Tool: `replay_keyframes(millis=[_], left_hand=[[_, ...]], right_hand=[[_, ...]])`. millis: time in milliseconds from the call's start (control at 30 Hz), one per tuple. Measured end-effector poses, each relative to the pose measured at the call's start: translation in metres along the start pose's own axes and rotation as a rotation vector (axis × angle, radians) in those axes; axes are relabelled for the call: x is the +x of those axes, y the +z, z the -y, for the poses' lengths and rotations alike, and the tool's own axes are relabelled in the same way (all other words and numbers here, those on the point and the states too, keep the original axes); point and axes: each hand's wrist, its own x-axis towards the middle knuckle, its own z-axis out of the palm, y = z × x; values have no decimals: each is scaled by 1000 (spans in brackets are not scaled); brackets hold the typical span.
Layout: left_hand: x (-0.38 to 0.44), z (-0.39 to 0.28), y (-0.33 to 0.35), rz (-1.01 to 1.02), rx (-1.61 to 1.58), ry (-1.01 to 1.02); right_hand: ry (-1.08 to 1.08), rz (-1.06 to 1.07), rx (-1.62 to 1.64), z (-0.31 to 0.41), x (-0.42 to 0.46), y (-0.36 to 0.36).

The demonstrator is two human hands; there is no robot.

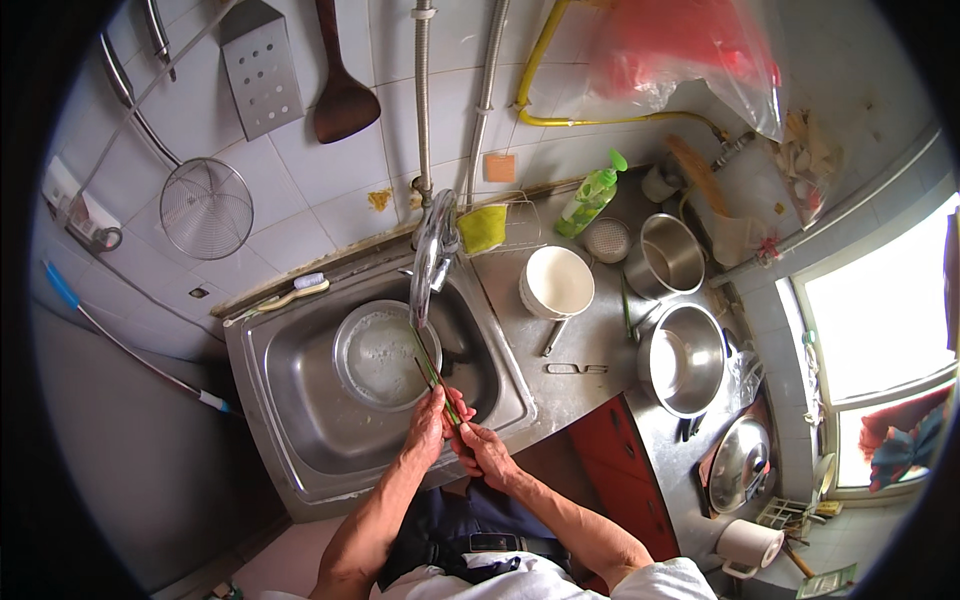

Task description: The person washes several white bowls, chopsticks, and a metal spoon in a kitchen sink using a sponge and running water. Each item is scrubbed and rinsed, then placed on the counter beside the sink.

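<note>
Both hands meet over the front right rim of a stainless steel sink [300, 442]. Between them are a few long thin stalks, green and reddish-brown [431, 367], that look like vegetable stems. My left hand [429, 424] grips them around the middle, thumb on top. Close beside it, my right hand [484, 450] pinches their lower end. The stalks' far tips point up toward the chrome faucet [431, 255]. In the sink basin sits a round metal bowl [341, 375] of cloudy water with some foam. A dark patch, unclear in kind, lies right of the bowl.
On the right counter stand a white bowl [556, 281], two steel pots [664, 251] [682, 360] and a green pump bottle [589, 202]. A peeler-like metal tool [576, 368] lies nearer. A brush [296, 295] rests on the sink's back ledge. A wire skimmer [206, 208] hangs at left.
</note>
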Motion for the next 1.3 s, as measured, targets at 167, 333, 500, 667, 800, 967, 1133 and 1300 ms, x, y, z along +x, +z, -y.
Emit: replay_keyframes(millis=[167, 333, 500, 667, 800, 967, 1133, 1300], left_hand=[[5, 12, -28, -177, -204, -100], [17, 11, -43, -171, -265, 85], [15, 10, -38, -98, -238, 22], [25, -4, -48, -90, -118, -57], [67, -9, -103, -237, 2, -105], [145, 46, -227, -787, -12, 83], [152, 51, -178, -396, -408, -133], [87, 8, -80, -363, -89, -50]], right_hand=[[-35, 8, 71, -8, 0, 11], [32, -51, 167, -10, 1, 13], [45, -119, 148, -8, 29, 19], [66, -152, 76, -7, 54, 20], [50, -195, 54, 1, 57, 14], [92, -235, 61, -4, 65, 7], [81, -248, 56, -20, 87, 6], [-10, -247, -182, -19, 107, 30]])
